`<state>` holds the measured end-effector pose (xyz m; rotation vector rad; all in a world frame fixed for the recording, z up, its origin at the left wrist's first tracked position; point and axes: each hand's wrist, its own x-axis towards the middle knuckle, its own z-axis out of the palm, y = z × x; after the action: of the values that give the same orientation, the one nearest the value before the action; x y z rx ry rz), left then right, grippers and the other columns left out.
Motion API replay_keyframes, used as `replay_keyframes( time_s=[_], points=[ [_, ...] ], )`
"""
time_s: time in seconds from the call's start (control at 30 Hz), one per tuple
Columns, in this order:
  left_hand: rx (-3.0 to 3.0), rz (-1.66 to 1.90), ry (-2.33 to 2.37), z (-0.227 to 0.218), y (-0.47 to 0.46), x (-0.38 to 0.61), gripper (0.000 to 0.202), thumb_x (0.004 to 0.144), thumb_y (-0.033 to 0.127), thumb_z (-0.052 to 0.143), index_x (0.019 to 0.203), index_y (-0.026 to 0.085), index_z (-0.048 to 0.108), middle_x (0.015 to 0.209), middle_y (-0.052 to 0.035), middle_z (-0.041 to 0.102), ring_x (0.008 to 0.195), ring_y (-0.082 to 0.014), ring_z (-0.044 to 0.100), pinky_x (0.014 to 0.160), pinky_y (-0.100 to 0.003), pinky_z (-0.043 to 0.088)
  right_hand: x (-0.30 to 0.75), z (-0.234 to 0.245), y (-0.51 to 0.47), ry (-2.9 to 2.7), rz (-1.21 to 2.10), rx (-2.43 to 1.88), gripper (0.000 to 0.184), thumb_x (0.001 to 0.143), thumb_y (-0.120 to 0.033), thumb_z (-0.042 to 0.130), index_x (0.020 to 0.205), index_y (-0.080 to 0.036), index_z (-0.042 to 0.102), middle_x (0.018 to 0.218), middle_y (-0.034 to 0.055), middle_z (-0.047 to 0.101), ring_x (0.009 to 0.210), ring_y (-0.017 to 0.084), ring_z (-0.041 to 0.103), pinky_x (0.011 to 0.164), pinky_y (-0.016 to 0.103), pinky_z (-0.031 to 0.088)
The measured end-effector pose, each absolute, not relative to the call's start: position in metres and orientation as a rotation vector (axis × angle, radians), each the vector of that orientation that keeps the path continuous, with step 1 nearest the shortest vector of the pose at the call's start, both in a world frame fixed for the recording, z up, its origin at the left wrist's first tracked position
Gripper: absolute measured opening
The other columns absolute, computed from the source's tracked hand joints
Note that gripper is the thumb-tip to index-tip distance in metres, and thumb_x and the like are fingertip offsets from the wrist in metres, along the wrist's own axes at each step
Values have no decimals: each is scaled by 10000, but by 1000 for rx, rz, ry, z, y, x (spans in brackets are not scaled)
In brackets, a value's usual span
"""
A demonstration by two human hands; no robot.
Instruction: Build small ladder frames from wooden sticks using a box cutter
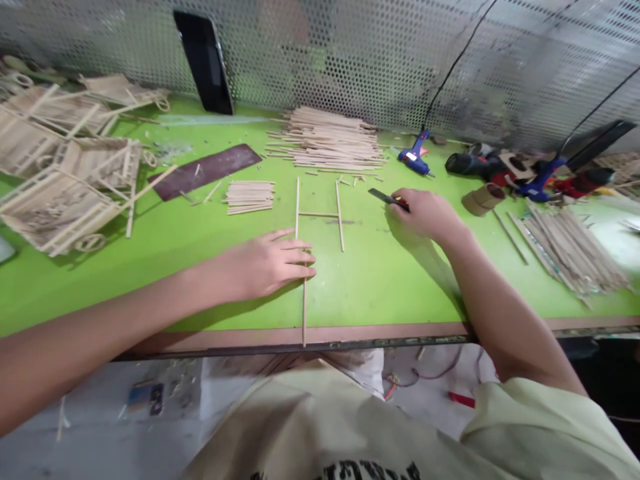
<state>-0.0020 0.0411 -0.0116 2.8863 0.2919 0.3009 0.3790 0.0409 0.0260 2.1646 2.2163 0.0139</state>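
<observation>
Worktop (pixel 380 287): green
Wooden models (pixel 75 157): left, look assembled
Left hand (pixel 270 267): grip apart, across loose stick (pixel 305 310)
Right hand (pixel 427 212): grip clamped on cutter (pixel 381 196)
H-shaped stick frame (pixel 319 214): mid-worktop, laid out, joints unclear, looks far short of models

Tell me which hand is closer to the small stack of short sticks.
Left. The left hand is on the person's side of the small stack, slightly right; the right hand is well off to its right.
</observation>
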Motion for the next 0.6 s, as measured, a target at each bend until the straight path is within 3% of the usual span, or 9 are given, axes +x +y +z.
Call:
replay_keyframes(
  time_s=[0.1,0.2,0.33,0.4,0.5,0.6],
  points=[
    [2940,409,100,-9,48,9,323,1073,166,541,1128,284,836,1258,-31,836,1303,-223,731,1223,-452,511,387,21,42,2212,-57,2132,440,1055,-391,464,1315,-169,741,1230,183,796,1011,340,716,766,396,485],
    [2965,498,-30,-9,46,22,339,1085,148,513,1023,260,827,1131,-30,858,1183,-214,774,1107,-390,579,387,23,38,2274,71,2201,448,1053,-422,459,1264,-165,760,1250,196,785,1072,368,696,809,435,507],
    [3040,554,-87,-9,34,33,352,1095,124,493,993,235,811,1034,-41,857,980,-174,796,999,-336,606,372,33,25,2457,382,2298,426,1055,-420,468,1229,-157,755,1226,202,778,1135,387,666,916,481,507],
    [3103,671,-149,-6,31,34,343,1091,104,491,996,206,804,1020,-59,856,922,-172,791,954,-337,621,357,39,15,2562,390,2264,413,1063,-422,473,1191,-154,761,1159,186,792,1088,364,685,895,457,508],
    [3183,808,-65,6,37,29,313,1085,96,500,1034,189,794,1052,-71,856,952,-186,792,950,-357,630,331,46,-2,2819,153,2145,386,1090,-407,455,1102,-180,766,1100,133,813,1012,293,723,804,378,502],
    [3188,903,313,22,47,21,252,1100,155,524,1062,189,771,998,-62,845,896,-195,782,864,-357,630,305,52,-13,3012,-276,1899,356,1115,-413,464,1103,-199,748,1087,77,819,921,225,739,757,323,482]
  ],
)
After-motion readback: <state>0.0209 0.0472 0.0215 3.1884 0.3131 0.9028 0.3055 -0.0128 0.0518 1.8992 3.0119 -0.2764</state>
